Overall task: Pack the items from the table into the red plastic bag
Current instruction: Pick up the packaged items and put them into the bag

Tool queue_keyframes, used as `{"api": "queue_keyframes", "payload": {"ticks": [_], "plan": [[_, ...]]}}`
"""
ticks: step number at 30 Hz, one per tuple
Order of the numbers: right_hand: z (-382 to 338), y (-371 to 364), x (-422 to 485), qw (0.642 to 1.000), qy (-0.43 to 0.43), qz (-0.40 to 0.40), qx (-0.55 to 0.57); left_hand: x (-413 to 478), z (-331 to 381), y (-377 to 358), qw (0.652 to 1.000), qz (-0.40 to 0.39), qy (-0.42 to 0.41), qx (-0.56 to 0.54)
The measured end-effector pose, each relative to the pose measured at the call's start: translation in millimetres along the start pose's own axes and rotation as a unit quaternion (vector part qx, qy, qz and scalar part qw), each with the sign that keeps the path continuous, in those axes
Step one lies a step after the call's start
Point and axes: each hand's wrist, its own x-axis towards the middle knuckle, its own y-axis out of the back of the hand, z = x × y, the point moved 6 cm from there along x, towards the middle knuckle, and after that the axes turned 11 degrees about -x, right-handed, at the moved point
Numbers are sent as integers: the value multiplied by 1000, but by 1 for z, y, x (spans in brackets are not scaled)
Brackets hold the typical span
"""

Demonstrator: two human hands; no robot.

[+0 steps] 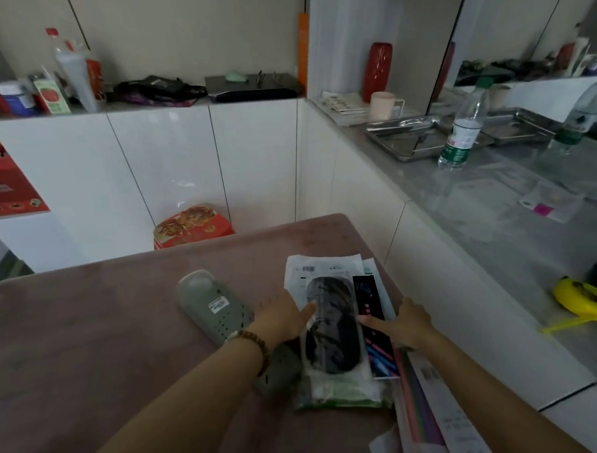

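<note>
Fingers [310,307] of the left hand [283,320] are lying straight and flat on the clear packet [334,334] with something dark inside. The right hand [410,323] is stretching straight fingers onto the dark card [369,303] beside it, and neither hand is gripping anything. That pile, with white papers [328,264] underneath, is sitting by the right edge of the table [84,332]. A grey clog [212,304] is lying just left of it. No red bag is showing anywhere, so I'm judging the packing as barely begun, with everything waiting to go in.
</note>
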Motion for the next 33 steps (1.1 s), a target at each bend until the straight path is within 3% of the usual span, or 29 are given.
{"api": "queue_keyframes", "payload": {"ticks": [2, 5, 11, 17, 21, 27, 33], "plan": [[-7, 1, 11, 998, 10, -42, 51, 9, 4, -8, 997, -11, 37, 69], [-12, -3, 26, 991, 9, -82, 105, 18, 9, -18, 994, 1, 85, 62], [-26, -7, 29, 969, 54, -129, 202, 34, 14, -37, 980, -49, 62, -183], [-44, 1, 17, 933, 80, -94, 338, -3, 19, 1, 937, 31, -45, -345], [-59, 26, -2, 912, 115, -68, 388, -35, 22, 29, 903, 6, -46, -427], [-84, 50, -60, 885, 152, -113, 425, -94, 31, 51, 810, -105, -9, -577], [-88, 46, -135, 890, 150, -146, 406, -172, 29, 72, 775, -94, -8, -625]]}}
